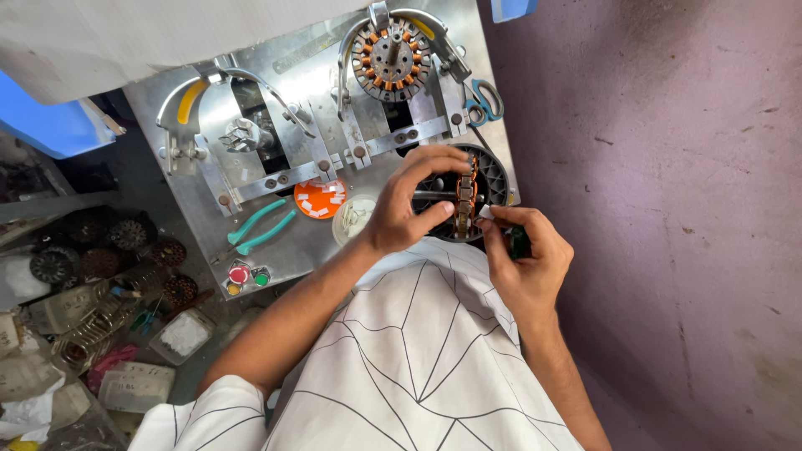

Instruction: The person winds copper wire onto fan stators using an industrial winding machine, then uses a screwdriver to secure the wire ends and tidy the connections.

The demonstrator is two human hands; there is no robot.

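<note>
My left hand (407,203) grips a round motor stator (464,199) edge-on, with copper-coloured slots, over a black ribbed bowl (494,175). My right hand (522,250) pinches a small white slip (485,212) against the stator's rim and also holds a dark green object in its palm. Another stator (390,60) with orange slot liners sits mounted on the right fixture of the metal winding machine (251,242). The left fixture (241,134) holds no stator.
Teal-handled pliers (261,227), an orange lid with white slips (320,199) and a white cup (352,217) lie on the machine plate. Blue scissors (484,104) rest at its right edge. Several stators, wire coils and plastic boxes crowd the floor at left (100,284). A purple wall (668,209) stands right.
</note>
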